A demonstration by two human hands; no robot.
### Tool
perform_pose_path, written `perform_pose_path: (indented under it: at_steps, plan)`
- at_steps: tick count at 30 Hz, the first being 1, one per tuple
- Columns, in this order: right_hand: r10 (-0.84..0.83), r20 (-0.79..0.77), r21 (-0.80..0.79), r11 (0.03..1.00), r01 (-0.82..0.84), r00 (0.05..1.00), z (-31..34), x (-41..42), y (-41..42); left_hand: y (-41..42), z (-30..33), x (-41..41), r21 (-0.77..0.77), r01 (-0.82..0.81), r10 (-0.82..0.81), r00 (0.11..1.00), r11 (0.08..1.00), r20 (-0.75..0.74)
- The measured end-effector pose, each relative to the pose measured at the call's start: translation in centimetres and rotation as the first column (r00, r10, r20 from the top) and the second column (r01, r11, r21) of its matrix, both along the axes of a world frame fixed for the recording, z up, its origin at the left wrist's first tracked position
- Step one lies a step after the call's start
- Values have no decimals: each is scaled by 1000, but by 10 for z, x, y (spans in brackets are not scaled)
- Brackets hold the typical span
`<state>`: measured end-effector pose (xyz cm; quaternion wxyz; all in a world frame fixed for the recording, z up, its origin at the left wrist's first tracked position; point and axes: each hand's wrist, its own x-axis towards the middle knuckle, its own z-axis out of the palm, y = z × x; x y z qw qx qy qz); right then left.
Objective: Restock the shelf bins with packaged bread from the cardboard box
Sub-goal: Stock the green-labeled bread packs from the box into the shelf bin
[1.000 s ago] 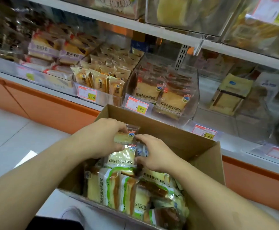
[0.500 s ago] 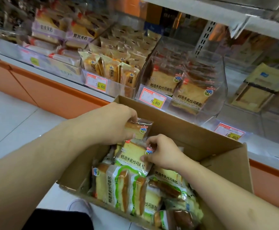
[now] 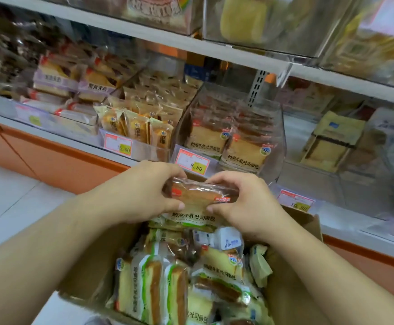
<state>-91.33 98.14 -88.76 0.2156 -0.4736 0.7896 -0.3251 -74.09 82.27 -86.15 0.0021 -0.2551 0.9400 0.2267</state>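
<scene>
Both hands hold a small stack of clear-wrapped toast bread packs (image 3: 197, 202) just above the far edge of the cardboard box (image 3: 292, 292). My left hand (image 3: 144, 188) grips the stack's left end, thumb below and fingers over the top. My right hand (image 3: 242, 202) pinches its right end. Several more bread packs (image 3: 167, 289) stand and lie inside the box. Straight ahead on the lower shelf, a clear plastic bin (image 3: 278, 141) holds the same kind of bread (image 3: 242, 153) behind an 8.80 price tag (image 3: 193, 161).
A bin of small yellow-wrapped buns (image 3: 139, 127) sits left of the target bin, with purple-labelled bread (image 3: 74, 85) further left. A nearly bare clear bin with flat yellow packs (image 3: 334, 139) is to the right. An upper shelf edge (image 3: 167, 41) overhangs. White floor tiles (image 3: 10, 198) lie at left.
Both hands have lifted the gripped bread packs up out of the box toward the shelf bin. The view has tilted up and moved closer to the shelf.
</scene>
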Motion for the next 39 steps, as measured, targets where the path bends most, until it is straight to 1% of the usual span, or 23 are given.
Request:
perform_pose_path:
  at_steps: [2,5,7,11,14,17,20,22,25,28,30,34,37,39]
  plan:
    - [1,-40,-61,998,-3,999,17,-7,8,5,5,-4,-7,-11,11,996,1000,-87]
    - [45,-219,-108,992,-70,975,41,-15,17,11,19,-11,4,-29,29,974,1000,-223]
    - [45,-304,-162,982,-98,952,57,-21,21,13,32,-18,-15,-35,28,946,999,-323]
    - [-78,-371,-363,929,-67,925,81,-42,26,16,58,-43,-71,-44,1,854,997,-520]
    - [-201,-345,-436,899,33,917,84,-67,27,16,64,-74,-34,-19,-5,806,999,-592]
    - [-243,-344,-398,913,94,907,72,-87,26,14,54,-103,-34,23,-38,817,999,-575]
    - [-223,-424,-309,947,91,878,57,-103,20,10,33,-122,-150,12,-85,866,989,-492]
    - [-196,-478,-250,965,81,856,49,-110,14,5,19,-130,-189,2,-89,886,982,-454]
    - [-161,-513,-178,981,79,843,39,-113,6,-4,3,-138,-182,-24,-61,892,983,-448]
    - [-176,-459,-156,981,116,871,33,-117,2,-11,-8,-146,-155,-50,-24,897,987,-442]
    - [-190,-451,-159,979,131,872,32,-120,2,-15,-11,-150,-124,-63,4,904,990,-427]
    - [-219,-537,-155,975,160,815,25,-125,3,-17,-16,-158,-135,-52,-7,914,989,-406]
    - [-224,-609,-108,974,200,761,15,-130,1,-17,-24,-161,-129,-17,-30,934,991,-355]
    - [-234,-626,-89,969,230,744,10,-131,0,-16,-29,-161,-121,-14,-28,941,993,-337]
